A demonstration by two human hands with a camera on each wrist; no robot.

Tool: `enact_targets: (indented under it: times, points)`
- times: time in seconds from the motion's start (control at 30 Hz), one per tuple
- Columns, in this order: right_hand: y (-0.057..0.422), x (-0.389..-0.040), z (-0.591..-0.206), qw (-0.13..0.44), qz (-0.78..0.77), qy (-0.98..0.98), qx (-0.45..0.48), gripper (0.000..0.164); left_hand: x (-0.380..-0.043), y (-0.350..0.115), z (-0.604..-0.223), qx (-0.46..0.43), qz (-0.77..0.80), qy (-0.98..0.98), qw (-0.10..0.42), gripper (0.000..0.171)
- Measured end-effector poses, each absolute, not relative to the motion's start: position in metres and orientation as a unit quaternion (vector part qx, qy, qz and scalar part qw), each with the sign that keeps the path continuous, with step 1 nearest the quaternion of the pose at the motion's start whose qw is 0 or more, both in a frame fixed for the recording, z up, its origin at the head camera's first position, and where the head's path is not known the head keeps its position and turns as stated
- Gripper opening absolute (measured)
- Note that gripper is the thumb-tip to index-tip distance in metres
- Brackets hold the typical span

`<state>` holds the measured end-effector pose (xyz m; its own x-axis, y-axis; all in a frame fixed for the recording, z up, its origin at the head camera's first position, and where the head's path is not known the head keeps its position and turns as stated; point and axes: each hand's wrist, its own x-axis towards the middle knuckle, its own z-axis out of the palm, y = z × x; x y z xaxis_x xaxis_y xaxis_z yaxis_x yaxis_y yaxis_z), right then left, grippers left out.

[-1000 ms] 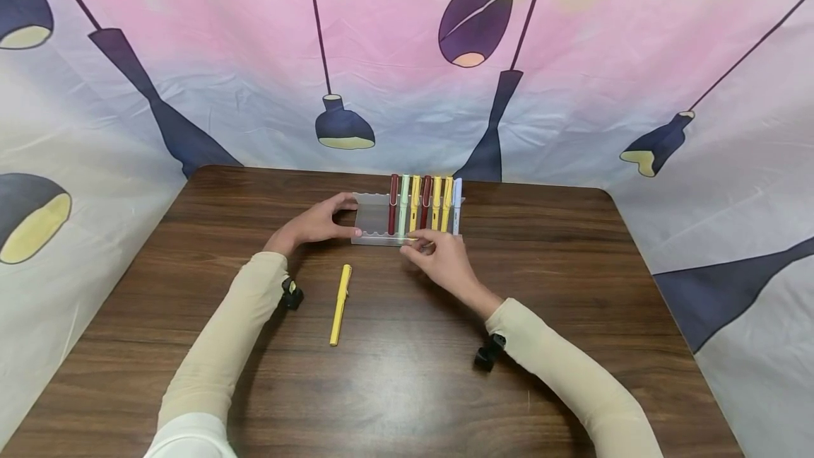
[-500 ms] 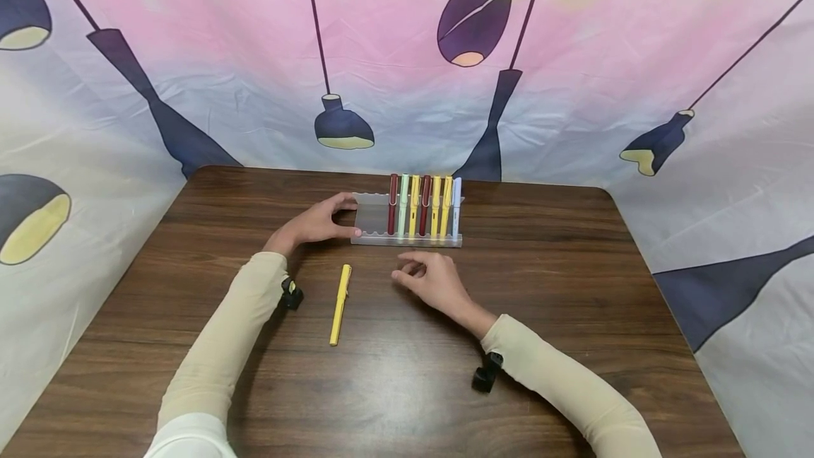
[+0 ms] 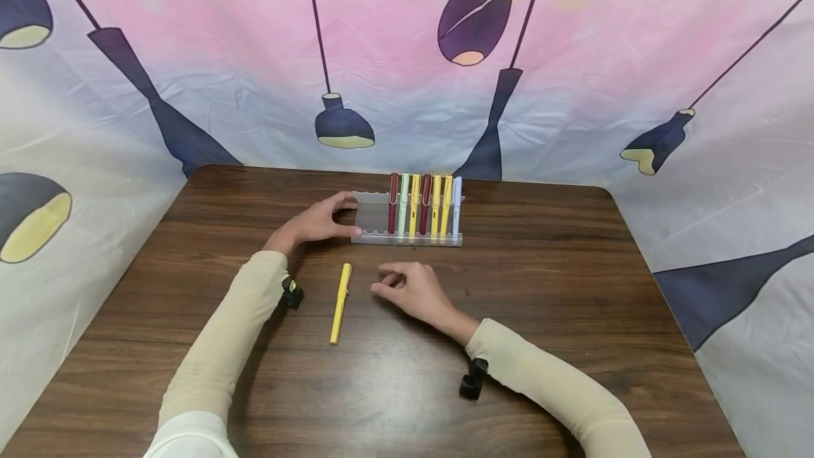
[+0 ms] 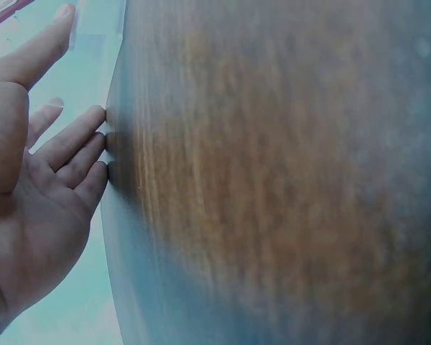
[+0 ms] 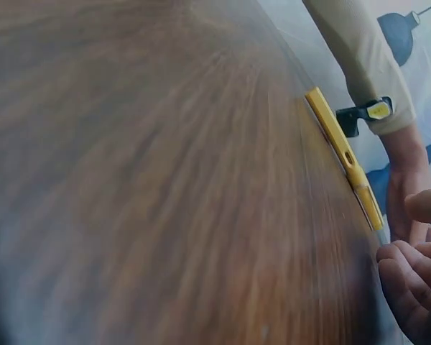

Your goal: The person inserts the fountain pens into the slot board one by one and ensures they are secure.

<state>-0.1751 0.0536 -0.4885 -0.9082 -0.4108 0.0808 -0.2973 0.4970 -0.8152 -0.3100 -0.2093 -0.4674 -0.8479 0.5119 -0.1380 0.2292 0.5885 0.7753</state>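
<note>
A clear pen rack [image 3: 375, 218] stands near the table's back edge. Several pens lean in its right part: dark red, pale green, yellow and pale blue. At the rack's left end my left hand [image 3: 318, 222] holds it, the thumb at the front corner and fingers toward the back. In the left wrist view the lower fingertips of that hand [image 4: 43, 180] meet the tabletop. A capped yellow pen [image 3: 340, 304] lies on the table in front of the rack. To the right of this pen hovers my right hand [image 3: 416, 294], fingers loosely bent, holding nothing.
The brown wooden table [image 3: 540, 253] extends to both sides and toward the front. Behind it hangs a cloth backdrop [image 3: 407, 55] printed with lamps. A small black camera [image 3: 472, 380] sits on the right wrist and another [image 3: 292, 293] on the left.
My right hand has drawn back from the rack's front edge and moved left and nearer, toward the loose yellow pen. The left hand, rack and pens have stayed in place.
</note>
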Motion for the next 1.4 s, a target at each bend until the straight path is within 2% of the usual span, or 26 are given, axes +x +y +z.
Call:
enact_targets:
  times: [0.63, 1.4]
  points:
    - [0.012, -0.179, -0.493, 0.039, -0.443, 0.869, -0.218, 0.045, -0.311, -0.209, -0.468, 0.214, 0.396, 0.876, 0.172, 0.095]
    - [-0.012, -0.194, -0.497, 0.017, -0.403, 0.893, -0.201, 0.046, -0.308, -0.209, -0.466, 0.214, 0.388, 0.881, 0.165, 0.095]
